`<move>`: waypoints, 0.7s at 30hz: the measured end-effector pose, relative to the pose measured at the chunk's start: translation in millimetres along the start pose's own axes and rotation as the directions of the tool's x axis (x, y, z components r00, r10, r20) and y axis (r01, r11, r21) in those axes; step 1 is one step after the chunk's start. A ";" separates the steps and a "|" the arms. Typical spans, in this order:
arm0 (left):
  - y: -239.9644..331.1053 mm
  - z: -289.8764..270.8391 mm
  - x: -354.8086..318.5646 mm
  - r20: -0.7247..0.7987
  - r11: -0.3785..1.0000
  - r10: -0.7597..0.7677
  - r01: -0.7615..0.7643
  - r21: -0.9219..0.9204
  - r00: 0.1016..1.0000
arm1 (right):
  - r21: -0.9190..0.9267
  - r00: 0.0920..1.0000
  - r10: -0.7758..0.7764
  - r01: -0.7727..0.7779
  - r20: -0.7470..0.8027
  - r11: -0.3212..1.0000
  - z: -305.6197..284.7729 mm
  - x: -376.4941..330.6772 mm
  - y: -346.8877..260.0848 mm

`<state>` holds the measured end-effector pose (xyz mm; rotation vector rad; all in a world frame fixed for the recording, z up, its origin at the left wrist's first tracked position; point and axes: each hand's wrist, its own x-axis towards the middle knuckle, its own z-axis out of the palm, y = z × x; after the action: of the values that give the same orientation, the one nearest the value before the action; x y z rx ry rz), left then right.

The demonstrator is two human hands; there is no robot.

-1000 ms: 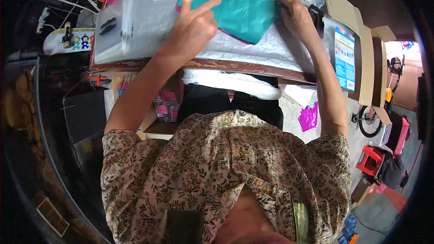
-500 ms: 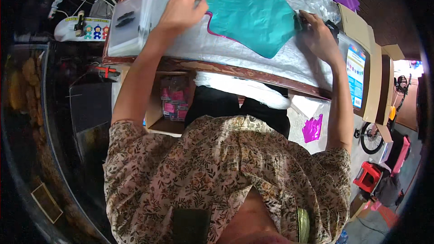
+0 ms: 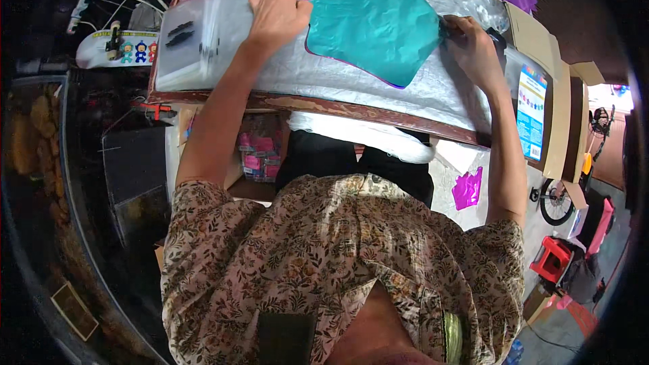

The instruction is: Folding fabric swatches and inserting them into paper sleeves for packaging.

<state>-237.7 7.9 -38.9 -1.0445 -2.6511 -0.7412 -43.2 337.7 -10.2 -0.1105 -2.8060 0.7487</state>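
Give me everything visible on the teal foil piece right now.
The teal foil piece looks thin, shiny and lightly creased, with an angular outline and a narrow pink-purple edge along its lower left. It lies spread out on the table's silvery cover. The left hand is at its left edge, the right hand at its right corner; how firmly either grips is unclear.
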 end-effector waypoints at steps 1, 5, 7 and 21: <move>-0.3 1.9 0.7 -0.026 1.000 0.009 -0.009 -0.020 1.000 | 0.000 1.000 0.004 -0.004 0.001 1.000 0.5 -0.1 1.4; -5.3 8.4 2.1 -0.046 0.999 0.000 -0.002 -0.051 0.999 | -0.003 1.000 -0.008 0.008 -0.005 1.000 2.2 -0.3 6.8; -11.4 11.6 2.1 -0.034 0.998 -0.003 0.001 -0.068 0.999 | -0.013 1.000 -0.015 0.015 -0.006 1.000 0.9 0.2 4.9; -10.7 7.3 0.2 0.010 0.996 0.007 -0.006 -0.092 1.000 | -0.055 1.000 -0.029 0.029 0.005 0.998 3.4 0.7 5.3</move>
<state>-245.1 5.1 -49.1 -1.0823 -2.6431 -0.8664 -44.7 340.8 -15.5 -0.0773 -2.8269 0.6657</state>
